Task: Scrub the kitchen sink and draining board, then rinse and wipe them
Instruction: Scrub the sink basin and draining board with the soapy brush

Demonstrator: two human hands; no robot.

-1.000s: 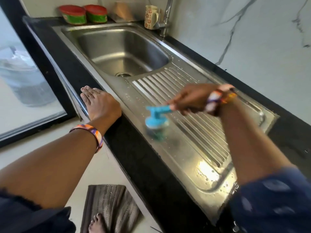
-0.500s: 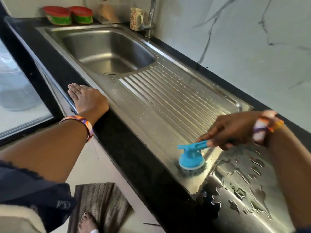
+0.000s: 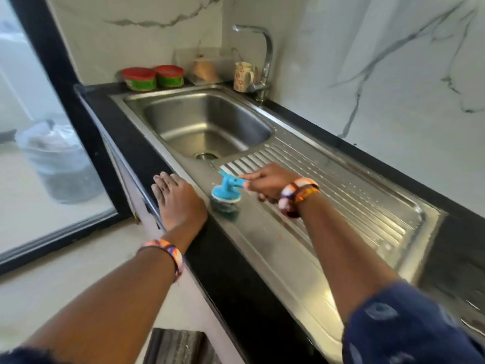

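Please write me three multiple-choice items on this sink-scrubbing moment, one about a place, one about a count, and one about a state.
1. Where is the scrubber's head?
A. inside the sink basin
B. on the flat front strip of the draining board
C. on the floor mat

2. How many red-lidded tubs stand behind the basin?
A. one
B. two
C. four

3. How does the left hand lie?
A. flat, fingers straight, on the counter edge
B. curled round the tap
C. holding the mug

Answers:
1 B: the blue scrubber, gripped by the right hand, presses on the draining board just short of the sink basin.
2 B: two red-lidded tubs sit side by side at the wall.
3 A: the left hand rests open on the black counter.
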